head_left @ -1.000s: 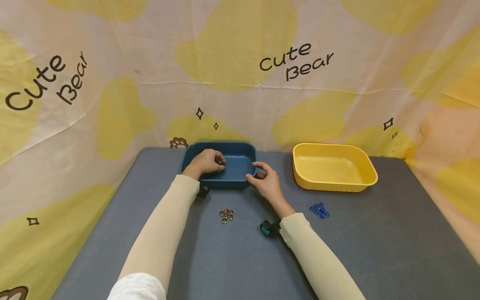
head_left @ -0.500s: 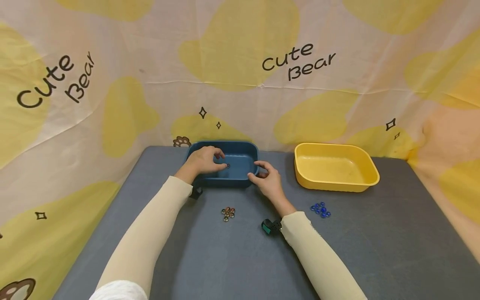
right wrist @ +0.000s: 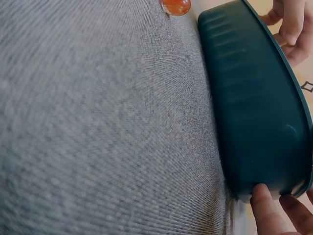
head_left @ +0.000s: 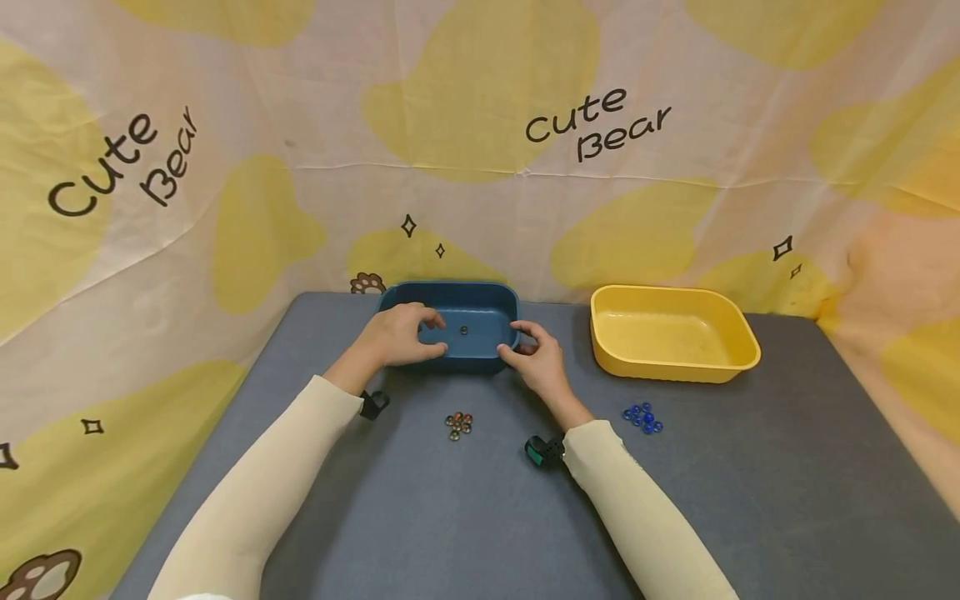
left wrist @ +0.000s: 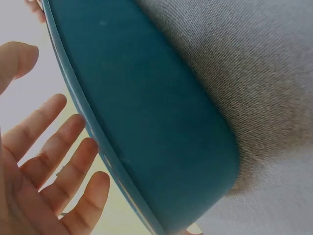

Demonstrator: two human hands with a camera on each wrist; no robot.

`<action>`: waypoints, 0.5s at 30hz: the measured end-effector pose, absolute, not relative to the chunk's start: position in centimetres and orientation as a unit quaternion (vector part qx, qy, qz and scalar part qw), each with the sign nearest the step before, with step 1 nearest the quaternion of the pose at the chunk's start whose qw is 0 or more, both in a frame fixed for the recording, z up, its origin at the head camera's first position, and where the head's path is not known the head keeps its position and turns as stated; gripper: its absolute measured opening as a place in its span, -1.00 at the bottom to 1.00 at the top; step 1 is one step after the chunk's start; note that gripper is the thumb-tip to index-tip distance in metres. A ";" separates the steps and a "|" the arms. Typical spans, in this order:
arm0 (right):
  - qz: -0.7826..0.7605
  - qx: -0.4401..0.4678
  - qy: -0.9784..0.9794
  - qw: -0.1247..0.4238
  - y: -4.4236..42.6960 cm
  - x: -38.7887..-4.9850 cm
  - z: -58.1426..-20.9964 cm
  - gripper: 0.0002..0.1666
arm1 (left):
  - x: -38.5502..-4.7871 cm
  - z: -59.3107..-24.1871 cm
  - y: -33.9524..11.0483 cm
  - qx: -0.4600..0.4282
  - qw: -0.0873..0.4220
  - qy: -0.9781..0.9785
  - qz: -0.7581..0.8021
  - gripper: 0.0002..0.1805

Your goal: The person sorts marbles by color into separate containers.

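Observation:
My left hand (head_left: 397,335) is over the left part of the blue box (head_left: 450,364), thumb and fingers apart with nothing between them. In the left wrist view its spread fingers (left wrist: 78,161) appear beside the rim of the blue box (left wrist: 146,112). One small marble (head_left: 464,330) lies on the box floor. At the box's right end, my right hand (head_left: 542,364) grips the wall, thumb at the front corner and fingers by the rim. Fingertips (right wrist: 261,191) touch the end of the blue box (right wrist: 259,103) in the right wrist view.
Several brown-orange marbles (head_left: 459,424) sit on the grey table (head_left: 450,517) in front of the blue box. A yellow box (head_left: 675,372) stands at the right, several blue marbles (head_left: 643,417) before it. A patterned cloth (head_left: 480,100) hangs behind.
My left hand has let go of the small marble, opened and drawn back to the left. The marble now shows on the box floor. My right hand keeps its place at the box.

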State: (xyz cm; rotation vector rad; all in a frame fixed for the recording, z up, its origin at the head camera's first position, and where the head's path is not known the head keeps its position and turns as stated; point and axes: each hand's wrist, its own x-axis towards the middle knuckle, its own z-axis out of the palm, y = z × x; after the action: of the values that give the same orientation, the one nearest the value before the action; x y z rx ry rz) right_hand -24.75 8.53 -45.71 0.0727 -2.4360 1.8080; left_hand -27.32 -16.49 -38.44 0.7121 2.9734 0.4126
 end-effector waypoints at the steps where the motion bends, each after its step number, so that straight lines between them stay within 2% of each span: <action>1: 0.595 0.024 -0.802 0.053 8.5 -24.8 -45.7 -0.42 | -27.1 -38.4 -16.6 0.232 0.027 0.963 0.134 -0.53; 8: 0.593 0.027 -0.803 0.052 8.5 -24.8 -45.8 -0.42 | -25.1 -38.2 -17.2 0.241 0.010 0.961 0.136 -0.56; 15: 0.600 0.025 -0.798 0.050 8.6 -24.9 -45.8 -0.43 | -22.9 -38.2 -17.7 0.254 -0.039 0.955 0.149 -0.62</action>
State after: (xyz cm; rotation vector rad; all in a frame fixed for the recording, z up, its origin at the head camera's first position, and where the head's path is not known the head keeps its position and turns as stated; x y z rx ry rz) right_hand -24.89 8.58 -45.79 0.0767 -2.4295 1.8272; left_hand -22.86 -17.71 -38.23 0.8174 3.0766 0.4798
